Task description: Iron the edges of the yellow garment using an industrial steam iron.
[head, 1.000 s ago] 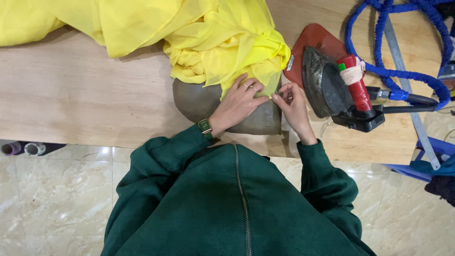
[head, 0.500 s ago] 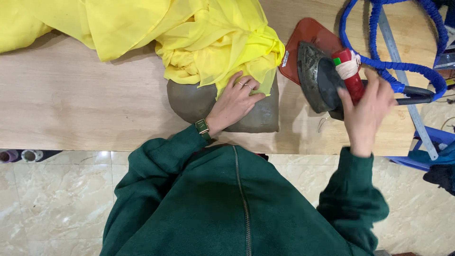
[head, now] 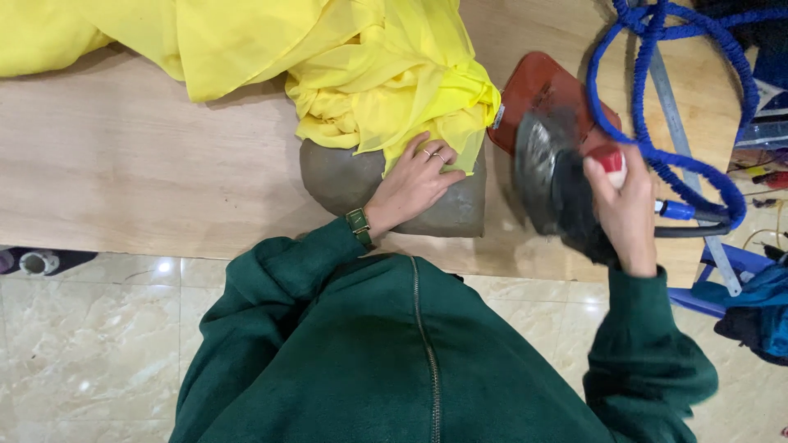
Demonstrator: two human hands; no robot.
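Now right hand around iron

Two hands: left hand flat on one grey pad, right hand gripping one iron, blurred. One yellow cloth across the top of frame. One red-brown rest. One blue hose, upper right. Two rings, one green watch. One wooden table.
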